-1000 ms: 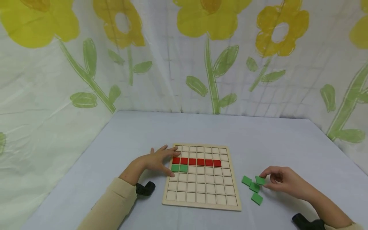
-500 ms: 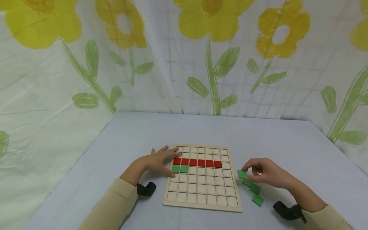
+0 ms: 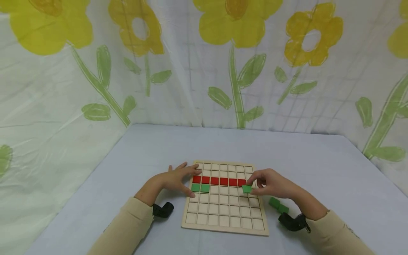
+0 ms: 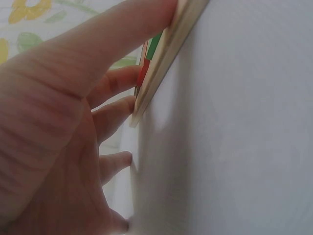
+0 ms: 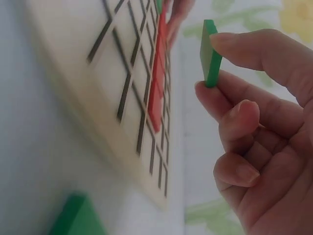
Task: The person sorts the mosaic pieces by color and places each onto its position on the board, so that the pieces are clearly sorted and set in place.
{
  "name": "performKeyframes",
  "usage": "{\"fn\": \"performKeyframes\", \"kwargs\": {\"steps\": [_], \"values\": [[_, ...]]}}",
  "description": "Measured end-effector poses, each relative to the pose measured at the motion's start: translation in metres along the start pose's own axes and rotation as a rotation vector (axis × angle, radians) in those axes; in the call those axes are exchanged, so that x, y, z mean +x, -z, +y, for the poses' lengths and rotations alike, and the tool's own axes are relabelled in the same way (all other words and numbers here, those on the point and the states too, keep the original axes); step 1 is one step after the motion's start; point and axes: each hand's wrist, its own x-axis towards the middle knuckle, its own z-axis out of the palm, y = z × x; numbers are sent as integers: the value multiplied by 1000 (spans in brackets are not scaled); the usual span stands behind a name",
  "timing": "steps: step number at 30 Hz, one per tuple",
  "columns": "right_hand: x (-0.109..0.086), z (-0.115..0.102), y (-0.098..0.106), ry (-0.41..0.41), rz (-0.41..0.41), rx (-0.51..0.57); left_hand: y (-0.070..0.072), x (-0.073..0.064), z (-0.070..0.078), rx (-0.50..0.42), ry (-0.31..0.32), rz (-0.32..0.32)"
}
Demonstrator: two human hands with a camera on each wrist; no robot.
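Observation:
A wooden grid board point(image 3: 224, 230) lies on the table with a row of red tiles point(image 3: 214, 181) and, below it, two green tiles point(image 3: 200, 188) at the left end. My left hand point(image 3: 176, 179) rests spread at the board's left edge, thumb and fingertips on the frame. In the left wrist view the thumb point(image 4: 122, 34) presses on the rim. Thumb and index finger of my right hand point(image 3: 274, 184) pinch a green square tile point(image 3: 247, 189) above the board's right side. The right wrist view shows that tile point(image 5: 211, 54) held apart from the board, other fingers curled.
Loose green tiles point(image 3: 274, 202) lie on the table right of the board, partly hidden by the right forearm and its black wrist camera point(image 3: 292, 223). Another wrist camera point(image 3: 163, 210) is on the left wrist. A flowered curtain point(image 3: 188, 71) hangs behind the table.
My right hand has moved left with the pinched green tile, from the loose tiles to over the board's right side. The left hand has stayed in place.

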Motion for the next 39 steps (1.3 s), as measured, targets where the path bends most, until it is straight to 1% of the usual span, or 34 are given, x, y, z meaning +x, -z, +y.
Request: {"fn": "performKeyframes", "kwargs": {"steps": [3, 8, 11, 17, 20, 27, 34, 39], "values": [[12, -3, -5, -20, -12, -9, 0, 0, 0, 2, 0, -3], [31, -10, -10, -12, -30, -11, 0, 0, 0, 1, -5, -8], [41, -15, -13, -23, -39, -4, 1, 0, 0, -3, -10, -10], [59, -25, -19, -112, -6, 4, 2, 2, 0, 7, -6, -6], [66, -29, -22, -140, 10, 20, 2, 2, 0, 13, -3, -7], [75, -36, -33, -147, 14, 68, 2, 1, 0, -10, -9, -16], [78, -37, -39, -129, 39, 57, 1, 1, -1, -10, -14, -14], [80, -36, -43, -130, 35, 48, 1, 2, -1, -10, -10, -14]]}}
